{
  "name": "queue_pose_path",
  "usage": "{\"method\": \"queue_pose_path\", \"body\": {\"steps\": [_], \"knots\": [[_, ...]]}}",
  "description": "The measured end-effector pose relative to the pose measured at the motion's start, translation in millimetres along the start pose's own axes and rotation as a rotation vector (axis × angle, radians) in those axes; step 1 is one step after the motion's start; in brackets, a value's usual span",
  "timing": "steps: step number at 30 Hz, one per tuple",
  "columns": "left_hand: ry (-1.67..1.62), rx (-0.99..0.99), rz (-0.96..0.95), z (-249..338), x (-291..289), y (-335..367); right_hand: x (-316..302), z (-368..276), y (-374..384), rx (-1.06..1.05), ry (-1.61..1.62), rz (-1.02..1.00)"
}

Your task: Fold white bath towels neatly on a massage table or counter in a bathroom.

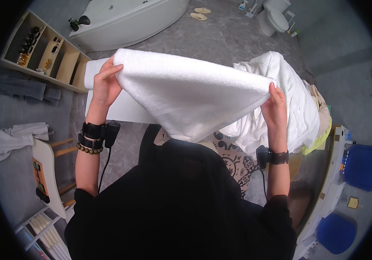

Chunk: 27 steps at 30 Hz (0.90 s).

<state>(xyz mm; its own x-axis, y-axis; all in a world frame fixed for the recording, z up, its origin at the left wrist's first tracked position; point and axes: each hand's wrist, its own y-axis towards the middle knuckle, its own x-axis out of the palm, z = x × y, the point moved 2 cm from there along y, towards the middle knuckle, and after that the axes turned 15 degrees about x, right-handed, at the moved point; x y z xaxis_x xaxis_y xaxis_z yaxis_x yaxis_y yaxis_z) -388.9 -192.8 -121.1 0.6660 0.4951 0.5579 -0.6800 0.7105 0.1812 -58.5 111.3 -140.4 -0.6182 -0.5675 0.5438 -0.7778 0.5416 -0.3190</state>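
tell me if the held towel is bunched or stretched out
Stretched out: the white towel hangs between the left hand and right hand, each gripping an upper corner. Whether it's doubled over, cannot tell.

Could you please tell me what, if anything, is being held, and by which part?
A white towel, by the two ends of its upper edge: left hand on the left end, right hand on the right.

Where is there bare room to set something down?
The flat white surface shows a bare patch between the left hand and held towel. More bare room: the grey floor between the slippers and the bunched white fabric, which crowds the right side behind the right hand.
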Motion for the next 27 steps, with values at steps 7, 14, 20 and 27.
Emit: {"method": "queue_pose_path", "body": {"steps": [7, 14, 20, 27], "knots": [[0.215, 0.119, -0.134, 13, -6, -13, 12, 3, -14, -0.010, -0.019, -0.063], [0.738, 0.144, -0.150, 3, -32, -29, 17, 38, -41, -0.063, -0.102, -0.050], [0.732, 0.190, -0.191, -6, -37, -52, 30, 76, -85, 0.305, -0.803, 0.013], [0.961, 0.198, -0.245, -2, -36, -128, 28, 102, -165, 0.182, -0.652, 0.041]]}}
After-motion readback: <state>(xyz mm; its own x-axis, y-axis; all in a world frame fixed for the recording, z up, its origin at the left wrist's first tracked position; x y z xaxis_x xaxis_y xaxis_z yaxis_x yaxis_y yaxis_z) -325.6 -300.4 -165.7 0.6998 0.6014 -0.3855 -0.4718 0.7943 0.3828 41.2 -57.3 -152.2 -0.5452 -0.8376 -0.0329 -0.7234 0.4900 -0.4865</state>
